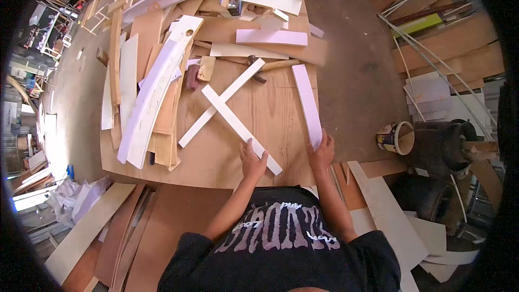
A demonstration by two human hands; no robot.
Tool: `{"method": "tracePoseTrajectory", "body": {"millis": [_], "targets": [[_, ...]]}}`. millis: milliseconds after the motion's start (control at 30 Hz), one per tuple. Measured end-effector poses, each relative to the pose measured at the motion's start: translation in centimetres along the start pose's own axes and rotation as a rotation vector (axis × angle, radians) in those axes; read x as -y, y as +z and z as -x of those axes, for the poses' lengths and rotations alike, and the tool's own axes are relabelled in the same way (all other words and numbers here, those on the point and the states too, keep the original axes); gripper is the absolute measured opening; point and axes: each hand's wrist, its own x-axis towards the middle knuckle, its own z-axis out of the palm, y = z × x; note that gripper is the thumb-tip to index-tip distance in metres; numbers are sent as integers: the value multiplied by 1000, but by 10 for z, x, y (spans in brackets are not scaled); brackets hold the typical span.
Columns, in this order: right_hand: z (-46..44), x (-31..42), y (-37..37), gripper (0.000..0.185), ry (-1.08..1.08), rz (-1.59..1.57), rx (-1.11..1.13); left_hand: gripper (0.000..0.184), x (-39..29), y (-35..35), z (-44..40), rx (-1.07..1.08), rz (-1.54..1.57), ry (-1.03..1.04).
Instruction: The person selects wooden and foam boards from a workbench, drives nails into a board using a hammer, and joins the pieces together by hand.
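Left hand (254, 160): pinching upper white slat (232, 120)
Right hand (321, 152): grasping near end of lilac-white board (306, 105)
Hammer (280, 65): by lower white slat (240, 83)

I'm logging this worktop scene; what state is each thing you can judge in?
Upper white strip: crossing on top, touched by left hand
Lower white strip: crossed, lying beneath
Lilac board: near end held in right hand
Hammer: lying down, unheld
Bucket: open, no lid visible
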Motion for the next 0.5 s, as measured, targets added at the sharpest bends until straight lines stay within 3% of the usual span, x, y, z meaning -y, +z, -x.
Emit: {"method": "tracePoseTrajectory", "body": {"millis": [67,267,500], "targets": [[-4,-19,18,75,73,107,233,92,-3,5,-5,8,-60,5],[-7,-29,29,64,12,63,114,98,-4,7,5,-9,-90,65],[2,1,-23,59,-239,-237,112,80,-20,13,42,-172,39,154]]}}
